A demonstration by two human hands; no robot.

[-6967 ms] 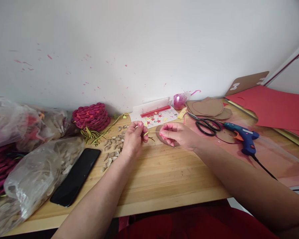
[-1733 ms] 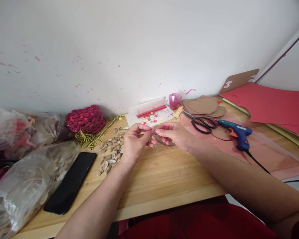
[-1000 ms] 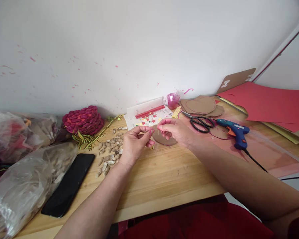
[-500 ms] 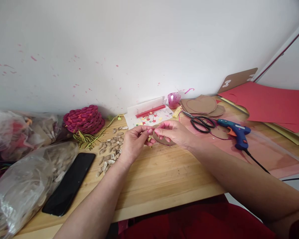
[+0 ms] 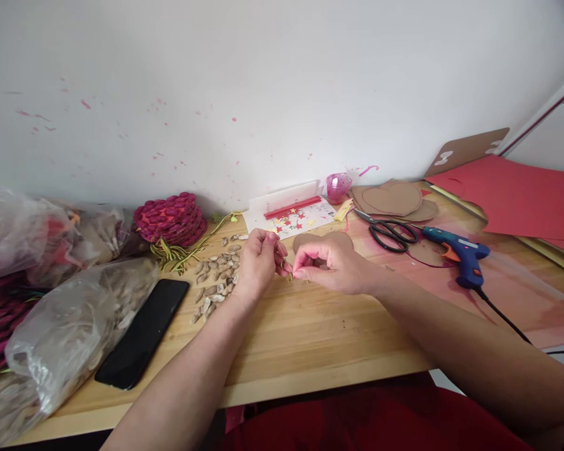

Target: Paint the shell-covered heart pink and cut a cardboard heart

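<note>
My left hand (image 5: 258, 263) is closed, with thumb and fingers pinching a thin yellowish cord (image 5: 290, 276) above the table. Close beside it, my right hand (image 5: 333, 266) pinches at the lower part of the same cord, thumb against forefinger. The fingers hide most of the cord. Just behind both hands lies a brown cardboard cutout (image 5: 305, 240) with a rounded, heart-like top edge. To the left of my left hand, peanut shells (image 5: 219, 269) are spread on the wooden table (image 5: 301, 338).
A black phone (image 5: 143, 335) and plastic bags (image 5: 75, 319) lie left, near stacked magenta pieces (image 5: 169, 219) with yellow-green cords (image 5: 173, 254). Behind are star cutouts (image 5: 294, 220) and a pink cup (image 5: 338, 188). Scissors (image 5: 390, 235), a blue glue gun (image 5: 463, 254) and red sheets (image 5: 521, 194) lie right.
My right hand has moved down and slightly right, away from my left thumb tip. More of the cardboard cutout shows behind the hands. The whole view has shifted a little to the left.
</note>
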